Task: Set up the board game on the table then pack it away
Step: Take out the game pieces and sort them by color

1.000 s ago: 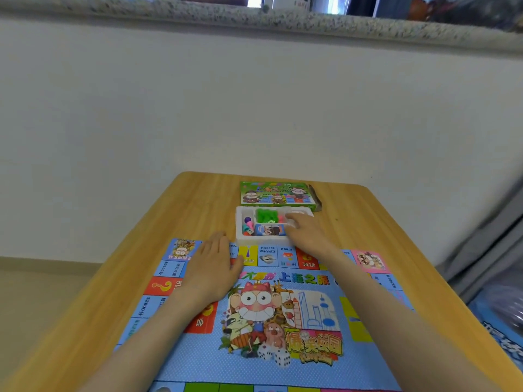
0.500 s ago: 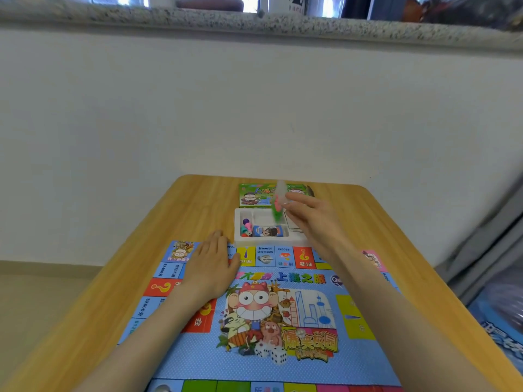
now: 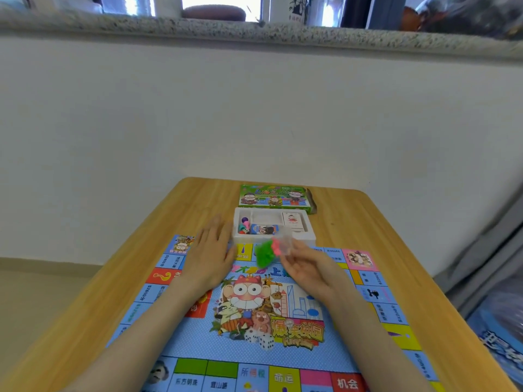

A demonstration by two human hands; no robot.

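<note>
Right, my right hand (image 3: 305, 267) is pinching the clear bag (image 3: 267, 250) of green and pink pieces over the board (image 3: 243, 349), just beside the white tray (image 3: 310, 236). It's looking light, floppy and slippery, so I'm favouring its clear top. My left hand (image 3: 210, 258) is lying flat, fingers straight.

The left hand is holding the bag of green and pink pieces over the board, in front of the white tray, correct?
No, the right hand holds the bag of green and pink pieces, per the head view. It is over the board, in front of the white tray; the left hand holds nothing.
</note>
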